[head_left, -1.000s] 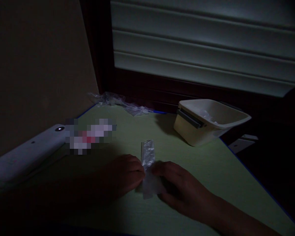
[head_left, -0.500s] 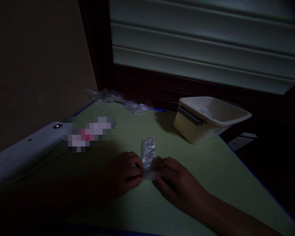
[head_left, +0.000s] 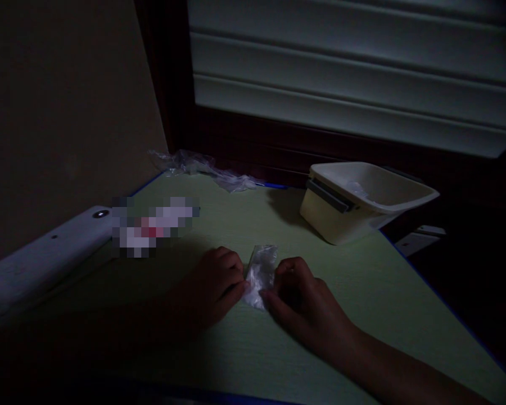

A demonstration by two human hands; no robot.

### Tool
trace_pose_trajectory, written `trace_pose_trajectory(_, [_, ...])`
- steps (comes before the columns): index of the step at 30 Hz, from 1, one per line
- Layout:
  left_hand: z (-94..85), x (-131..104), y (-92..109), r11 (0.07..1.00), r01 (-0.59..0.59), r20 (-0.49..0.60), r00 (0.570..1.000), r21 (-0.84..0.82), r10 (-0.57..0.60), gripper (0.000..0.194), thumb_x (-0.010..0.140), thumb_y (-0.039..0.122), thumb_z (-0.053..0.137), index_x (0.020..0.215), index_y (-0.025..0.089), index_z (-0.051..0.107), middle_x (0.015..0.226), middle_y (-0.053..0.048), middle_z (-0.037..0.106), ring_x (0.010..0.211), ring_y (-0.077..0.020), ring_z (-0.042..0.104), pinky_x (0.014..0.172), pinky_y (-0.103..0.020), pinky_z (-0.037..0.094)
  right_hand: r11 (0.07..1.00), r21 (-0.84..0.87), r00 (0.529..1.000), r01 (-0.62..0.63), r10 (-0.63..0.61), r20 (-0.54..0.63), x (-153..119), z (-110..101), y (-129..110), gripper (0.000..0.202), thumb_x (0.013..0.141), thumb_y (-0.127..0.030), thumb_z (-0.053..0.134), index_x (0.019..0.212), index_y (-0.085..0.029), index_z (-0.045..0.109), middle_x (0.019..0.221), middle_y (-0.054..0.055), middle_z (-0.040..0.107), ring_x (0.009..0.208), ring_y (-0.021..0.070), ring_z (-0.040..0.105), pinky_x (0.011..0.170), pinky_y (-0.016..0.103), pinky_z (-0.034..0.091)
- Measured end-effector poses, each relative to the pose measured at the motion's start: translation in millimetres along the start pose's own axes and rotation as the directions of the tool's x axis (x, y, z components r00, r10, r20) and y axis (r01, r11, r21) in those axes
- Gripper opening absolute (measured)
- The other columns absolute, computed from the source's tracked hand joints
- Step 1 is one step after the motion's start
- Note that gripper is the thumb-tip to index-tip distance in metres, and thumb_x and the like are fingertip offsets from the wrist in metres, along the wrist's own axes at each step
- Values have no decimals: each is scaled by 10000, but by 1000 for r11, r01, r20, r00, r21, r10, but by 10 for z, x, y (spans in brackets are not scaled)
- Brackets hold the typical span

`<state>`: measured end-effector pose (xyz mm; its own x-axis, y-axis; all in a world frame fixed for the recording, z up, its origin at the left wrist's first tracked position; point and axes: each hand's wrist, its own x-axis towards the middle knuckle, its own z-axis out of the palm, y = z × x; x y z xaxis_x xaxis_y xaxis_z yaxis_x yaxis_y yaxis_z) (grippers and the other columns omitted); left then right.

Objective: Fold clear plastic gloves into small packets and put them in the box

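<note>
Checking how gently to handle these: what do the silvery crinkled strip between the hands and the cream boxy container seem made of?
The silvery crinkled strip: probably thin, glossy plastic film, as it creases sharply and catches highlights. The cream boxy container: likely rigid plastic, satin, judging by its smooth walls and rounded rim.

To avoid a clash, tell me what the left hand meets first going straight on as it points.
The left hand would likely meet the crinkled plastic first, then the right hand beyond it, though depth is unclear.
</note>
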<state>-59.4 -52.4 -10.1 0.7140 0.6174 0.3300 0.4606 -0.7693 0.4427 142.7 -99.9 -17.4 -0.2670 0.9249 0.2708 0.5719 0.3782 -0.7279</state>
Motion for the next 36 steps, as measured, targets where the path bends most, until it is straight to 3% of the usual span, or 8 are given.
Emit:
trace_pose_trajectory(3, [-2,2,16,999,7,6,1000,32,-7,207,872,99,514,673,137,559,816,-27,545,836,-168,478,751,-307,393,972,-186,988,140,-150,-43,4,-5,-11,94,850,-189,527,884,-204,442,709,19,604,591,148,549,518,249,411])
trace_pose_trajectory(6, [12,8,11,997,8,-1,1000,74,-8,216,838,97,552,626,139,543,789,-24,537,818,-170,472,733,-305,389,847,-370,915,381,-402,22,19,-13,-28,82,885,-135,486,845,-178,543,765,68,633,681,184,567,594,292,440])
trace_pose_trajectory(8, [32,10,-1,995,1,-26,1000,95,1,217,816,97,577,607,141,540,761,-16,531,797,-165,472,717,-299,387,777,-432,878,459,-472,82,23,-16,-37,142,891,-101,473,879,-160,601,790,79,653,717,200,572,633,315,443])
trace_pose_trajectory(15, [70,-26,-42,993,-38,-194,979,108,59,148,779,123,617,664,155,529,798,-23,561,775,-165,512,696,-301,428,758,-441,875,480,-451,176,6,-38,-44,165,867,-79,504,881,-146,655,758,64,653,712,200,562,654,319,433])
trace_pose_trajectory(17, [67,-39,-50,988,-114,-164,978,108,131,79,840,125,565,769,161,569,977,-56,605,934,-183,547,796,-320,462,752,-437,867,494,-467,175,2,-39,-32,166,872,-79,501,890,-142,653,757,63,656,713,200,559,660,322,433])
trace_pose_trajectory(21, [70,-49,-86,955,-276,-15,960,107,279,217,953,149,407,937,160,623,1105,-75,644,1097,-178,551,978,-353,436,764,-403,862,504,-476,176,-5,-38,-3,166,879,-73,495,903,-137,645,789,68,673,733,198,573,696,336,449])
trace_pose_trajectory(31, [24,-55,-88,973,-217,12,976,-74,218,224,904,145,454,1045,143,628,1123,-94,659,1094,-180,584,990,-328,453,788,-373,871,490,-424,249,-57,-163,-127,218,819,-150,484,988,-103,613,894,134,647,861,245,584,772,404,486])
trace_pose_trajectory(36, [-5,-157,-106,975,-194,-33,981,-108,191,465,723,35,414,1157,128,552,1226,-132,595,1194,-220,518,996,-406,456,720,-448,848,530,-461,262,-23,-128,-131,176,878,-154,466,948,-118,623,873,120,677,809,226,616,731,372,505])
